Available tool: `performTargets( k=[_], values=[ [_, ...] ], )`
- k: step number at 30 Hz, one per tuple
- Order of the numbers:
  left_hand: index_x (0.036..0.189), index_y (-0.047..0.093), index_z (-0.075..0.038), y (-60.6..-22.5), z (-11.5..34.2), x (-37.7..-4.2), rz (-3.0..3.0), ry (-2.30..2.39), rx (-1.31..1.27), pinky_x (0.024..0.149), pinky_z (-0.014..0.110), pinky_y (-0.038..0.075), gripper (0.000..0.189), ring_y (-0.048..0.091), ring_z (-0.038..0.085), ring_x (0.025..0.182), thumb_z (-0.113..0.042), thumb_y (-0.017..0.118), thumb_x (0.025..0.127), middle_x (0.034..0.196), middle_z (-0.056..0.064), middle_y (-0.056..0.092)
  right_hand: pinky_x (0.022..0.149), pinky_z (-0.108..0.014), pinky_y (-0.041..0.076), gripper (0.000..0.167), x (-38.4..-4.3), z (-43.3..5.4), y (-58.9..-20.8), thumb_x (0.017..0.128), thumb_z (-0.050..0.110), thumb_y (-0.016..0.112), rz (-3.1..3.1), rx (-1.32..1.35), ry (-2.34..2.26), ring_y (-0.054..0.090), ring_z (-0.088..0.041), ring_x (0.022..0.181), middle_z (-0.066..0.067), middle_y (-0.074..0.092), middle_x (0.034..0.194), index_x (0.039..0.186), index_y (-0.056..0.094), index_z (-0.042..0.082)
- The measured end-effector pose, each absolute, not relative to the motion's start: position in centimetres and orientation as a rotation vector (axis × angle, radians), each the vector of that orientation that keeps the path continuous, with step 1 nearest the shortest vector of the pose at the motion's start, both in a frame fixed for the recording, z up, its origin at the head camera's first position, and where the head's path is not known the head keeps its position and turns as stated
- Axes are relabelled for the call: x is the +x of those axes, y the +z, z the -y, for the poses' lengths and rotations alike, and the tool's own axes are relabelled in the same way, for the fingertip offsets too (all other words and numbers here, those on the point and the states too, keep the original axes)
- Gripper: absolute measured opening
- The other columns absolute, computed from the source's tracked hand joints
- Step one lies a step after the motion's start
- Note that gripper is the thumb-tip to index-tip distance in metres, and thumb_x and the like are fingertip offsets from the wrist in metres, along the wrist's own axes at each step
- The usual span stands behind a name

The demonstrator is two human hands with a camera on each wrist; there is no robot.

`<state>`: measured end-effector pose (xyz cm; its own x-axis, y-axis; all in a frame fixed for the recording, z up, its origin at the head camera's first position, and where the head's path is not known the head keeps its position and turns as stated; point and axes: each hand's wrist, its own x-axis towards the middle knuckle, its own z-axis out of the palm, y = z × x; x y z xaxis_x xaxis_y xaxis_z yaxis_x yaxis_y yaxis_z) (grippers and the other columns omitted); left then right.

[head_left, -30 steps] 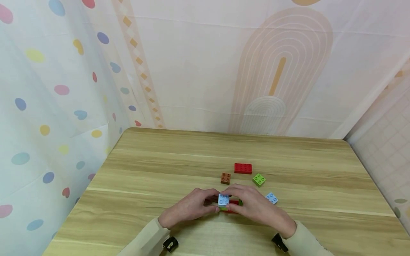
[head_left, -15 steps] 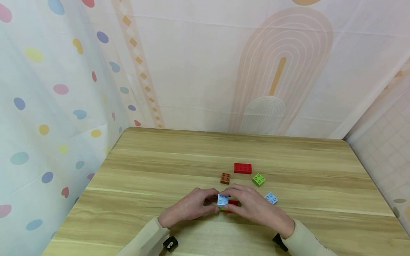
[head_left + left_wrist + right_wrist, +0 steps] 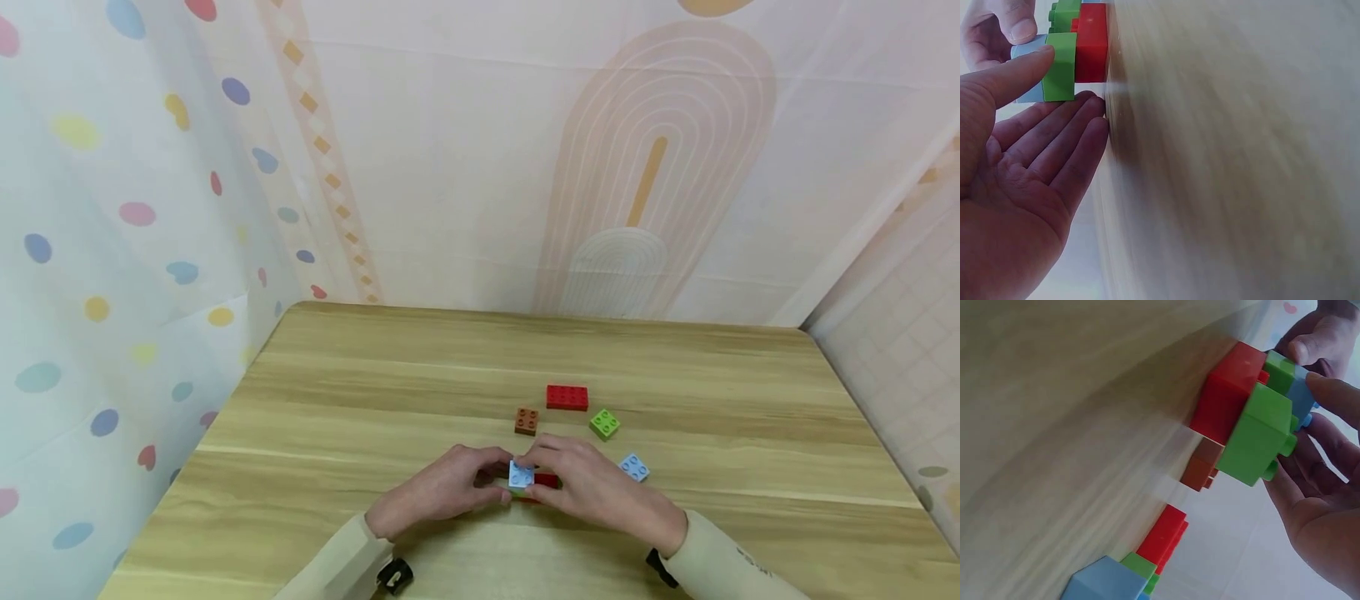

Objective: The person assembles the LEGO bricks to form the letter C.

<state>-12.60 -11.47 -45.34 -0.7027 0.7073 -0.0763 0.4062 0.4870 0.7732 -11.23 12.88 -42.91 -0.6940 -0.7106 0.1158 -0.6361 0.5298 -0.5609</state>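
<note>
Over one end of the red base brick, the light blue brick is pinched in the grip of the right hand, and the green brick under it is clamped by the left hand. Honestly, best pressed straight down, evenly, with that red base brick kept flat on the desk.

Cream left sleeve, cream right sleeve with dark marking, black wrist gear, bare fingers
</note>
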Motion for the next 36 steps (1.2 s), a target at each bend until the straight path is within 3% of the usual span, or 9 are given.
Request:
performTargets(
  k=[13, 19, 23, 30, 36],
  values=[
    [0.133, 0.064, -0.007, -45.0, 11.2, -11.9, -2.399, 1.005, 0.947, 0.099, 0.028, 0.053, 0.041, 0.065, 0.009, 0.113, -0.022, 0.075, 0.097, 0.125, 0.002, 0.071, 0.082, -0.026, 0.057, 0.027, -11.1, -12.8, -42.8, 0.095, 0.021, 0.078, -2.61, -1.043, -0.948, 0.066, -0.009, 0.097, 0.004, 0.072, 0.113, 0.12, 0.074, 0.01],
    [0.141, 0.059, -0.006, -44.6, 11.0, -11.5, -2.455, 0.92, 0.94, 0.105, 0.036, 0.051, 0.051, 0.062, 0.016, 0.124, -0.028, 0.075, 0.098, 0.135, 0.005, 0.067, 0.093, -0.035, 0.057, 0.043, -11.0, -13.2, -42.4, 0.096, 0.03, 0.077, -2.627, -0.95, -0.943, 0.067, -0.014, 0.111, -0.001, 0.071, 0.126, 0.131, 0.069, 0.007],
    [0.144, 0.055, -0.004, -44.6, 10.9, -11.2, -2.464, 0.968, 0.919, 0.101, 0.033, 0.053, 0.055, 0.063, 0.015, 0.12, -0.028, 0.075, 0.098, 0.133, 0.007, 0.067, 0.101, -0.046, 0.054, 0.048, -10.9, -13.9, -42.0, 0.099, 0.039, 0.071, -2.671, -0.907, -0.93, 0.064, -0.021, 0.122, -0.004, 0.069, 0.134, 0.136, 0.066, 0.008],
    [0.131, 0.062, -0.008, -44.7, 10.8, -11.1, -2.457, 1.148, 0.881, 0.094, 0.029, 0.056, 0.04, 0.067, 0.019, 0.113, -0.024, 0.075, 0.097, 0.123, 0.004, 0.07, 0.104, -0.053, 0.051, 0.042, -11.6, -14.8, -41.9, 0.103, 0.031, 0.067, -2.71, -0.92, -1.011, 0.062, -0.03, 0.127, -0.008, 0.066, 0.137, 0.137, 0.065, 0.006],
    [0.125, 0.065, -0.012, -44.8, 10.7, -11.2, -2.46, 1.196, 0.895, 0.093, 0.027, 0.056, 0.03, 0.068, 0.014, 0.11, -0.019, 0.075, 0.097, 0.119, -0.001, 0.071, 0.104, -0.052, 0.051, 0.041, -12.3, -15.1, -42.0, 0.102, 0.028, 0.068, -2.727, -0.954, -1.025, 0.062, -0.028, 0.127, -0.008, 0.066, 0.138, 0.136, 0.065, 0.005]
  ],
)
